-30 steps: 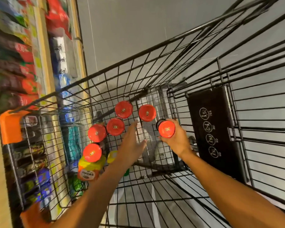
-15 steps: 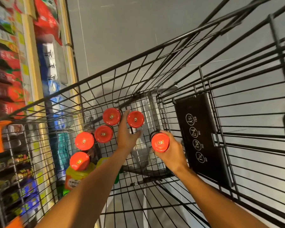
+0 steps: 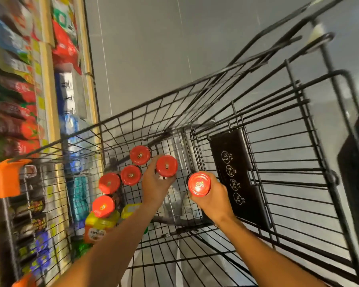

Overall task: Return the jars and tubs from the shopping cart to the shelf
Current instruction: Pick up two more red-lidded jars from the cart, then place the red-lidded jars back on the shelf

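Inside the black wire shopping cart (image 3: 195, 112) stand several jars with red lids. My left hand (image 3: 153, 183) is wrapped around one red-lidded jar (image 3: 166, 165) near the cart's middle. My right hand (image 3: 214, 193) grips another red-lidded jar (image 3: 199, 183), lifted a little to the right of it. Several more red-lidded jars (image 3: 131, 175) stay grouped at the left of the basket, and yellow tubs (image 3: 101, 224) lie below them, partly hidden by my left forearm.
Store shelves (image 3: 48, 96) packed with coloured packets run along the left side, close to the cart. An orange corner guard (image 3: 6, 177) marks the cart's left rim. The black child-seat flap (image 3: 236, 177) with warning icons stands to the right of my hands. Grey floor lies beyond.
My left hand reached forward from open fingers and closed around the red-lidded jar. My right hand kept its jar and rose slightly. The view swung toward the shelves.
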